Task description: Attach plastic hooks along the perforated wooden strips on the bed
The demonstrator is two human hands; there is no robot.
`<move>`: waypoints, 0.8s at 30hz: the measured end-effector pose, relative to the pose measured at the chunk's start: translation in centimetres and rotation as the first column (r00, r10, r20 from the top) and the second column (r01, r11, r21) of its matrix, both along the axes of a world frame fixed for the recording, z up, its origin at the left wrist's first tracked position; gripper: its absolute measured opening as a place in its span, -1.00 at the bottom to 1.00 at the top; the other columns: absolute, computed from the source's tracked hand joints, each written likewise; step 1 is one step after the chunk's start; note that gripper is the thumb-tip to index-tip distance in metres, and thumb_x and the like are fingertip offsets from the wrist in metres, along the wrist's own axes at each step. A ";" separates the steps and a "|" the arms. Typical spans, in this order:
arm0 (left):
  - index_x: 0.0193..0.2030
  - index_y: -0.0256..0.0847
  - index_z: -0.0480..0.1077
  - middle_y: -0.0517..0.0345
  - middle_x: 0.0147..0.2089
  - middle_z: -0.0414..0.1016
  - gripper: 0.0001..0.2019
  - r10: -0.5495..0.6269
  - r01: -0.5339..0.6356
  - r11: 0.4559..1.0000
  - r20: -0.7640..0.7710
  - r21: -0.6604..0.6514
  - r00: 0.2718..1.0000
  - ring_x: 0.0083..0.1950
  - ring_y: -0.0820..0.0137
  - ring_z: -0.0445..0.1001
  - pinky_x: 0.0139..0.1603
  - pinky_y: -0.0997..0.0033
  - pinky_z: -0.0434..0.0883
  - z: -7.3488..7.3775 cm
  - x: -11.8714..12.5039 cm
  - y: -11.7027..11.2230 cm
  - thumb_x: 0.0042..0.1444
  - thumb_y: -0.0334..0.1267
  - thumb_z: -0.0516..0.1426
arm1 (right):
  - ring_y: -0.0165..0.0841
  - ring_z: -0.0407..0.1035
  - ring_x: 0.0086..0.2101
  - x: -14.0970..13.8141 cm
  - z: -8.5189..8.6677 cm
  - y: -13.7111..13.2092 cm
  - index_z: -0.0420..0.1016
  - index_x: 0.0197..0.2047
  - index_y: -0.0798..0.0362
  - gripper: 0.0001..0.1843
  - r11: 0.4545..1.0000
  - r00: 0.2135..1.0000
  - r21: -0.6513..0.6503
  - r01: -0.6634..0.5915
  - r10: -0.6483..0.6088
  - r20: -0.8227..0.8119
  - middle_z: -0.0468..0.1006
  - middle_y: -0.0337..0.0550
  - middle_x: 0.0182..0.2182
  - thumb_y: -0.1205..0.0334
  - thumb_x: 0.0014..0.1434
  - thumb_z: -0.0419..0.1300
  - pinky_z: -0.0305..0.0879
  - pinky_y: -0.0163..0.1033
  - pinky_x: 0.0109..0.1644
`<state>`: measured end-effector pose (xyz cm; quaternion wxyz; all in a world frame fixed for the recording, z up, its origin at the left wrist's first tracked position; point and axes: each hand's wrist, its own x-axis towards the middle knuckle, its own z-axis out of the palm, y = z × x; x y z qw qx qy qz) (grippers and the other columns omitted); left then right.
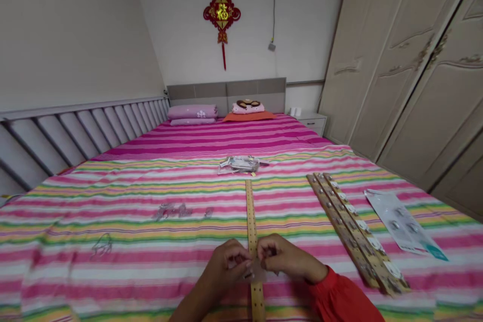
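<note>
A long narrow wooden strip (249, 211) with a row of small holes lies lengthwise on the striped bedsheet (132, 201). My left hand (228, 261) and my right hand (281, 256) meet over the strip near its close end, fingers curled and pinched together. Between the fingertips shows something small and pale that I cannot make out. My right arm wears a red sleeve (339, 297).
A stack of similar wooden strips (354, 231) fitted with round metal pieces lies to the right. Beside it is a clear plastic packet (403, 224). More packets (241, 163) lie mid-bed. Pillows (192, 113) rest at the headboard; a wardrobe (415, 70) stands on the right.
</note>
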<state>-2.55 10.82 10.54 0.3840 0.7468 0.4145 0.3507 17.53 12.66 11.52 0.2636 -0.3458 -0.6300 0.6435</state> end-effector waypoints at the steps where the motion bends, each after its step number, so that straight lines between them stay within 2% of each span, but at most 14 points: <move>1: -0.40 -0.21 0.53 0.11 -0.41 0.42 -0.83 -0.002 0.002 1.000 -0.007 -0.026 1.000 -0.36 0.41 0.40 -0.31 0.46 0.31 -0.1 0.0 -0.3 0.04 -0.17 0.18 | -0.56 0.13 -0.71 0.0 0.0 -0.1 0.34 -0.58 0.07 -0.91 1.000 1.000 -0.008 -0.006 0.006 0.006 0.27 -0.45 -0.75 0.39 -0.28 0.07 0.01 -0.46 -0.66; 4: -0.41 -0.24 0.52 0.12 -0.41 0.40 -0.85 -0.006 0.005 0.997 -0.014 -0.072 1.000 -0.36 0.43 0.39 -0.31 0.47 0.29 -0.1 -0.1 -1.2 0.01 -0.20 0.20 | -0.56 0.13 -0.71 0.1 0.2 -0.3 0.35 -0.57 0.07 -0.89 0.999 0.999 -0.016 -0.033 0.034 0.031 0.28 -0.45 -0.75 0.41 -0.28 0.06 0.01 -0.47 -0.66; 9: -0.37 -0.24 0.49 0.12 -0.37 0.40 -0.88 0.013 -0.012 0.999 0.017 -0.047 1.000 -0.32 0.41 0.38 -0.29 0.46 0.28 -0.3 -0.2 -1.8 -0.01 -0.24 0.19 | -0.56 0.13 -0.69 0.1 0.6 -0.8 0.37 -0.55 0.07 -0.86 0.992 0.991 -0.007 -0.124 0.124 0.045 0.29 -0.45 -0.73 0.43 -0.27 0.06 0.02 -0.46 -0.62; 12: -0.40 -0.24 0.46 0.15 -0.40 0.41 -0.90 -0.012 0.015 0.989 0.019 -0.148 1.000 -0.35 0.44 0.36 -0.31 0.47 0.27 -0.4 -0.1 -2.2 0.00 -0.26 0.18 | -0.55 0.14 -0.68 0.0 0.9 -1.0 0.35 -0.57 0.07 -0.88 0.992 0.992 -0.023 -0.124 0.125 0.036 0.29 -0.45 -0.73 0.43 -0.26 0.06 0.03 -0.44 -0.62; 17: -0.40 -0.25 0.37 0.19 -0.47 0.41 -0.85 0.030 0.027 0.930 0.149 -0.367 0.988 -0.45 0.47 0.35 -0.42 0.50 0.25 -0.8 0.3 -3.2 0.00 -0.21 0.17 | -0.53 0.15 -0.66 0.1 0.6 -1.3 0.38 -0.56 0.08 -0.92 0.994 0.995 -0.027 -0.103 0.104 0.006 0.31 -0.42 -0.71 0.40 -0.22 0.10 0.03 -0.41 -0.59; 21: -0.46 -0.25 0.32 0.22 -0.55 0.40 -0.78 0.118 -0.017 0.909 0.218 -0.416 0.969 -0.50 0.49 0.34 -0.46 0.51 0.24 -1.4 0.7 -3.7 -0.04 -0.14 0.19 | -0.53 0.17 -0.68 -0.2 -0.8 -1.8 0.45 -0.53 0.11 -0.93 0.998 0.998 -0.065 0.017 -0.021 -0.062 0.36 -0.38 -0.70 0.28 -0.14 0.20 0.04 -0.39 -0.59; 24: -0.50 -0.23 0.32 0.23 -0.57 0.40 -0.73 0.263 -0.099 0.868 0.282 -0.486 0.923 -0.51 0.48 0.35 -0.44 0.48 0.27 -1.9 1.2 -4.1 -0.14 -0.07 0.24 | -0.52 0.20 -0.69 -0.6 -2.0 -2.7 0.48 -0.52 0.11 -0.77 0.966 0.961 -0.117 0.230 -0.244 -0.131 0.39 -0.35 -0.69 0.09 -0.08 0.28 0.03 -0.37 -0.59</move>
